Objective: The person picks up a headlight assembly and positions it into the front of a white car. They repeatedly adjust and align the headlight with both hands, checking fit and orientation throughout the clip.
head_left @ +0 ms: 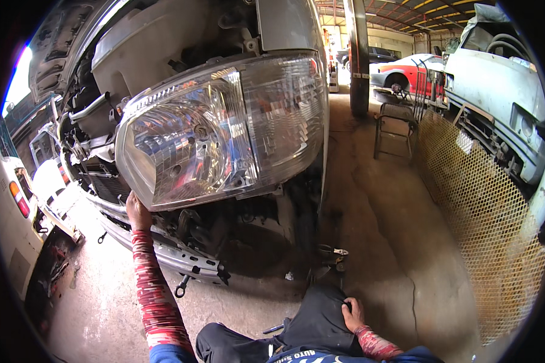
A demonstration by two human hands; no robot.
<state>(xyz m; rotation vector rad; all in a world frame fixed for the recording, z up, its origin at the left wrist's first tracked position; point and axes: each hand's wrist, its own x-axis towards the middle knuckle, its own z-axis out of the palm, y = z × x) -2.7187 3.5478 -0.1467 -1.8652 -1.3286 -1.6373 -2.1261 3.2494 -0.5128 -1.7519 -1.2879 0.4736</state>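
A large clear headlight (188, 145) sits at the front corner of a vehicle whose bumper cover is off. My left hand (138, 213) grips the lens's lower left corner, its fingers partly hidden along the edge. The arm is raised, in a red patterned sleeve. Down by my right knee, my right hand (352, 314) rests on the dark trousers (324, 311) with its fingers loosely spread and nothing in it. Below the headlight the bare metal bumper beam (188, 263) curves across the front, with a tow eye (180, 285) under it.
Pliers (333, 250) and other tools lie on the concrete floor near my knees. To the right, a yellowish mesh panel (484, 224) leans by a pale car body (496, 91). A metal stool (395, 130) stands farther back, beyond it a red car (409, 72).
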